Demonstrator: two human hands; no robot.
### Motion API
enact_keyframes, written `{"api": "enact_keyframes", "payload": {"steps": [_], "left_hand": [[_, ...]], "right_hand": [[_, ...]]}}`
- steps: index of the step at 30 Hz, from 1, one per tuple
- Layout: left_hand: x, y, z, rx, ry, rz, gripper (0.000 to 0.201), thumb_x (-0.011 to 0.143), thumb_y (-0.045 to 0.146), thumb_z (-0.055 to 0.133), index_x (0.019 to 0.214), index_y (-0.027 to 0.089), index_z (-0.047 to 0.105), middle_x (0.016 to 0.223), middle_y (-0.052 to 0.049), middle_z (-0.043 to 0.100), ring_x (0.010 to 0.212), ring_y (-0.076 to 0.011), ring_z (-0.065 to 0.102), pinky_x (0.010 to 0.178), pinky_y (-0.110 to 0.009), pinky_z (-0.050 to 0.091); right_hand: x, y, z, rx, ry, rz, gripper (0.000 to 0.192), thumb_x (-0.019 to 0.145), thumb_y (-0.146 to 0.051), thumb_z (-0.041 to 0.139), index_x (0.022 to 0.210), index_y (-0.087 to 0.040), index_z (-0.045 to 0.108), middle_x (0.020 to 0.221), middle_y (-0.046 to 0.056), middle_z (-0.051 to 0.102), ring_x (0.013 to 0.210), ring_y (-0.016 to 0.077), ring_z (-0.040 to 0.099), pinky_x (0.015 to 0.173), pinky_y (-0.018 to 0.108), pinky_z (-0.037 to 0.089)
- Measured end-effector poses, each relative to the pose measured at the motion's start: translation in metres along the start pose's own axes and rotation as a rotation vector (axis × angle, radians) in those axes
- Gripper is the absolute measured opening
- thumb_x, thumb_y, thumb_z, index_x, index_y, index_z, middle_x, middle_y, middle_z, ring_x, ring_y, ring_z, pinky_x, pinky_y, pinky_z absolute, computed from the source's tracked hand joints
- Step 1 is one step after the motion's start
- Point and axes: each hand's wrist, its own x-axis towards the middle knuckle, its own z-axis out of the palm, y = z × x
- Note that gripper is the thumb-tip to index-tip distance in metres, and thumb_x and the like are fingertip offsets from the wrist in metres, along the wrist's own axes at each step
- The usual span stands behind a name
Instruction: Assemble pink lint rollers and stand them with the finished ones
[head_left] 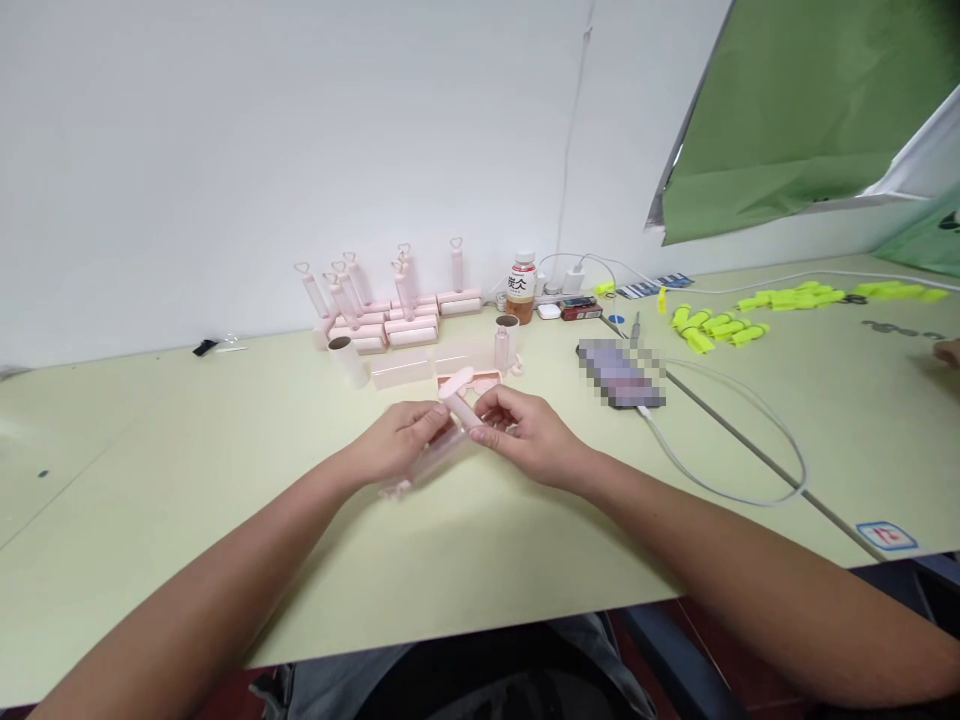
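Pink roller case (420, 462) — both hands' grip

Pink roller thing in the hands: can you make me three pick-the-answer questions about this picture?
1. Where does the bottle stand?
A) at the wall, behind the pink rollers
B) beside the person's elbow
C) on the floor

2. What colour are the clips on the right?
A) blue
B) bright yellow
C) red

3. How is the pink roller held?
A) lying untouched
B) by one hand
C) by both hands

Answers: 1 A, it stands far back on the table. 2 B, they are neon yellow. 3 C, the left hand and right hand both grip it.
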Motion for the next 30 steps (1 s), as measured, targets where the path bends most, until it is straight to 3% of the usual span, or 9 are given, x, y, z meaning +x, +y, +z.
{"api": "enact_keyframes", "payload": {"steps": [2,5,10,13,15,22,26,30], "left_hand": [[-0.004,0.013,0.002,-0.09,-0.129,0.082,0.04,0.096,0.049,0.039,0.098,0.017,0.063,0.089,-0.005,0.064,0.08,-0.0172,0.059,0.072,-0.029,0.047],[-0.009,0.022,0.003,-0.082,-0.18,0.147,0.034,0.094,0.044,0.047,0.109,0.017,0.063,0.091,-0.005,0.066,0.079,-0.0174,0.06,0.072,-0.029,0.048],[-0.017,0.021,-0.003,0.025,-0.14,0.287,0.026,0.094,0.034,0.048,0.11,0.02,0.063,0.106,-0.008,0.067,0.097,-0.0216,0.062,0.085,-0.034,0.049],[-0.022,0.019,-0.003,0.167,-0.151,0.33,0.02,0.091,0.028,0.049,0.103,0.02,0.062,0.102,-0.008,0.067,0.09,-0.0205,0.061,0.08,-0.032,0.048],[-0.024,0.017,-0.001,0.237,-0.154,0.347,0.016,0.087,0.024,0.049,0.097,0.02,0.06,0.094,-0.006,0.065,0.083,-0.0193,0.059,0.074,-0.031,0.047],[-0.03,0.017,0.005,0.224,-0.077,0.362,0.007,0.081,0.023,0.05,0.086,0.02,0.055,0.083,-0.004,0.06,0.07,-0.0166,0.054,0.064,-0.03,0.043],[-0.031,0.025,0.008,0.17,-0.084,0.324,0.008,0.084,0.026,0.052,0.087,0.02,0.056,0.083,-0.003,0.061,0.071,-0.0164,0.056,0.066,-0.029,0.044],[-0.03,0.019,-0.002,0.132,-0.042,0.191,0.02,0.09,0.037,0.049,0.083,0.019,0.054,0.078,-0.002,0.059,0.069,-0.0146,0.052,0.065,-0.028,0.043]], "right_hand": [[-0.002,-0.005,0.001,0.034,0.072,-0.02,0.025,0.082,-0.035,0.069,0.089,-0.021,0.051,0.083,-0.001,0.056,0.071,0.0129,0.051,0.065,0.026,0.041],[-0.004,-0.01,0.002,0.086,0.074,-0.022,0.037,0.076,-0.038,0.076,0.092,-0.022,0.047,0.086,-0.001,0.054,0.073,0.0131,0.051,0.067,0.027,0.042],[-0.003,-0.01,-0.002,0.338,-0.256,0.126,0.038,0.082,-0.051,0.068,0.091,-0.019,0.049,0.083,0.0,0.056,0.073,0.0137,0.056,0.067,0.028,0.046],[-0.002,-0.009,-0.003,0.47,-0.414,0.279,0.044,0.083,-0.059,0.063,0.087,-0.018,0.049,0.077,0.0,0.059,0.067,0.0134,0.059,0.065,0.03,0.049],[-0.002,-0.01,-0.002,0.475,-0.446,0.297,0.044,0.081,-0.059,0.066,0.084,-0.017,0.05,0.072,-0.001,0.057,0.063,0.0117,0.057,0.062,0.027,0.048],[-0.008,-0.016,0.008,0.466,-0.25,0.205,0.044,0.076,-0.056,0.072,0.08,-0.018,0.051,0.063,-0.004,0.051,0.056,0.0092,0.044,0.052,0.023,0.034],[-0.009,-0.017,0.013,0.473,-0.218,0.199,0.044,0.074,-0.057,0.073,0.079,-0.019,0.051,0.06,-0.005,0.05,0.055,0.0097,0.043,0.053,0.023,0.034],[-0.013,-0.022,0.006,0.418,-0.201,0.144,0.039,0.077,-0.052,0.072,0.078,-0.019,0.051,0.066,-0.002,0.052,0.06,0.0113,0.047,0.056,0.024,0.036]]}}
